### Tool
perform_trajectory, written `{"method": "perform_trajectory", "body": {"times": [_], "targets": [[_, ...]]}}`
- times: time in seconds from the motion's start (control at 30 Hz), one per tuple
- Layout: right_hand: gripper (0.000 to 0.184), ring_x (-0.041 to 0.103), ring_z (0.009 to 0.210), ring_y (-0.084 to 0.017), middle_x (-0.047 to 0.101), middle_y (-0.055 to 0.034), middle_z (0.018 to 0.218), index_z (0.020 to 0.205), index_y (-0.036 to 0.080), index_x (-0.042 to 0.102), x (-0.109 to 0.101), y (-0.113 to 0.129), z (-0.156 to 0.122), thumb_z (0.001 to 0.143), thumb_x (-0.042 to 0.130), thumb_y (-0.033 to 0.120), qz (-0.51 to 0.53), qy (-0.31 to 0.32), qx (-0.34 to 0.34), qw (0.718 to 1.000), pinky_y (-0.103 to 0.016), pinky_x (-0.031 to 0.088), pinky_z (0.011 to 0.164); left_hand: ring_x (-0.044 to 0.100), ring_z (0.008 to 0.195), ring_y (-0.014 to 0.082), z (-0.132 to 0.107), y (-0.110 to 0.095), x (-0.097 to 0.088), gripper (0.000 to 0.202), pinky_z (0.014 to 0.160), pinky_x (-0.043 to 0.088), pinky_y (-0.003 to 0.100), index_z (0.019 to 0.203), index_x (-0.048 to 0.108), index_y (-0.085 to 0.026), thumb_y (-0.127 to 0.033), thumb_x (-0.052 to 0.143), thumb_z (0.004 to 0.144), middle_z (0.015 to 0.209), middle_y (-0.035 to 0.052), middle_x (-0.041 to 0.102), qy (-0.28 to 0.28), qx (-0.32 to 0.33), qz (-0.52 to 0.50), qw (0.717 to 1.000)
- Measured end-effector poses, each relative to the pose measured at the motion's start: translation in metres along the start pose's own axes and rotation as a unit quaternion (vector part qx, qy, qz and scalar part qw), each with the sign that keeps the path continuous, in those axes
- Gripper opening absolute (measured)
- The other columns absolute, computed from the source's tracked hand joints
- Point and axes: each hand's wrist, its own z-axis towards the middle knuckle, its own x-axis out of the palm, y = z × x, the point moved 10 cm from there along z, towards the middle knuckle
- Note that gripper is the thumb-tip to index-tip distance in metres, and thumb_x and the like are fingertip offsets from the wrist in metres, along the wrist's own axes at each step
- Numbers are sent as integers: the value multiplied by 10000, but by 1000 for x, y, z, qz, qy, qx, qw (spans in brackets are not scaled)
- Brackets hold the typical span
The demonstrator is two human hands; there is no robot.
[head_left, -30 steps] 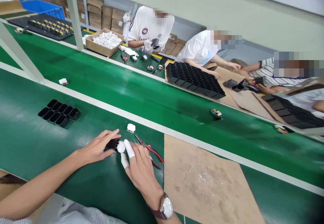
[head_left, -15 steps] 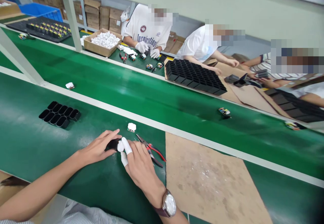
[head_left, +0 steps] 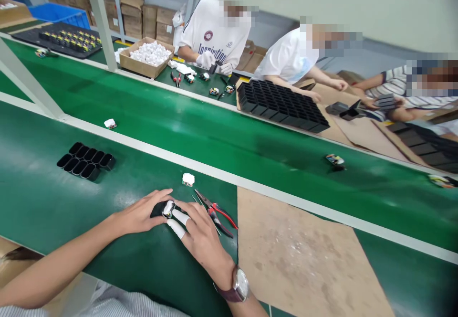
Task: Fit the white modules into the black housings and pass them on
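Observation:
My left hand (head_left: 145, 212) is wrapped round a small black plastic case (head_left: 158, 210) lying on its side, its mouth facing right. A circuit board with a white top (head_left: 168, 208) sits at that mouth, partly inside. My right hand (head_left: 200, 228) grips the board's outer end, with white finger cots on two fingers and a watch on the wrist. Behind the hands, another white-topped circuit board (head_left: 188, 179) rests on the green bench. Pliers with red and black handles (head_left: 216, 210) lie just beyond my right hand. Several empty black cases (head_left: 86, 160) stand grouped at the left.
A brown board (head_left: 304, 255) covers the bench at the right. Beyond a pale rail (head_left: 143, 146) runs a green conveyor belt (head_left: 200, 135) carrying several circuit boards. Across it, co-workers handle parts near a carton of white pieces (head_left: 145, 59) and a block of black cases (head_left: 282, 107).
The board in my hands has turned, and its component side now shows at the case mouth. My right fingers have spread slightly around it. Circuit boards on the belt have moved right.

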Motion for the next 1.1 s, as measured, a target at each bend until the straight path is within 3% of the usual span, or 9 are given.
{"method": "perform_trajectory", "body": {"times": [0.37, 0.5, 0.63, 0.7, 0.8, 0.9, 0.97, 1.03, 1.1], "targets": [[155, 553, 1240, -337, 637, -153, 1382, 1134, 147, 694, 21, 4, 8, 1016, 612, 204, -89, 91, 10, 992, -497, 548, 963, 533, 1434, 270, 0, 3, 1, 805, 1184, 463, 482, 1645, 209, -353, -198, 636, 981, 1555, 98, 541, 8, 4, 1, 1000], [183, 600, 1216, -307, 654, -148, 1341, 1174, 156, 665, 22, -3, 7, 1028, 628, 260, -29, 59, 19, 998, -488, 577, 981, 495, 1478, 279, -2, 2, 1, 856, 1204, 452, 503, 1668, 161, -356, -179, 630, 974, 1600, 92, 506, 6, 9, 14, 1000], [239, 673, 1126, -276, 665, -151, 1268, 1242, 173, 623, 21, -12, -4, 1020, 640, 259, 8, -6, 30, 1000, -456, 629, 920, 438, 1525, 288, -2, -19, -9, 875, 1223, 438, 508, 1677, 191, -334, -183, 664, 955, 1651, 102, 447, 30, 60, 36, 997], [282, 697, 1104, -277, 665, -156, 1250, 1282, 172, 611, 22, -14, -10, 1018, 644, 263, 11, -27, 28, 999, -446, 647, 894, 429, 1529, 293, 3, -28, -27, 809, 1225, 435, 512, 1643, 315, -318, -172, 681, 936, 1652, 105, 445, 26, 86, 62, 994], [358, 686, 1191, -296, 636, -177, 1349, 1373, 180, 586, 27, -11, -16, 1034, 622, 289, -2, -28, 16, 999, -466, 644, 953, 452, 1505, 289, 22, -23, -77, 655, 1227, 425, 516, 1579, 434, -271, -223, 657, 965, 1618, 121, 485, -47, 66, 159, 984], [364, 666, 1247, -301, 622, -178, 1404, 1395, 184, 583, 31, -8, -18, 1049, 599, 295, -9, -20, 15, 1000, -479, 628, 1003, 455, 1482, 314, 47, 5, -140, 577, 1244, 382, 511, 1489, 530, -205, -285, 688, 940, 1573, 142, 525, -140, -38, 318, 937], [359, 675, 1229, -294, 639, -176, 1382, 1395, 172, 581, 31, -7, -19, 1055, 586, 287, -2, -19, 16, 1000, -474, 630, 1001, 421, 1484, 396, 63, 27, -178, 574, 1229, 344, 597, 1459, 545, -137, -242, 686, 912, 1557, 213, 511, -189, -103, 351, 911], [368, 683, 1210, -283, 650, -170, 1366, 1407, 171, 572, 32, -8, -20, 1058, 581, 289, 10, -19, 20, 1000, -462, 632, 996, 414, 1452, 473, 76, 45, -206, 564, 1160, 347, 690, 1448, 539, -86, -188, 641, 904, 1540, 280, 489, -222, -155, 361, 892], [380, 685, 1206, -271, 661, -158, 1349, 1419, 186, 566, 32, -11, -21, 1054, 592, 291, 24, -25, 28, 999, -452, 629, 1003, 472, 1383, 478, 88, 56, -221, 527, 1107, 378, 696, 1430, 548, -70, -158, 585, 913, 1477, 300, 533, -235, -184, 365, 882]]}}
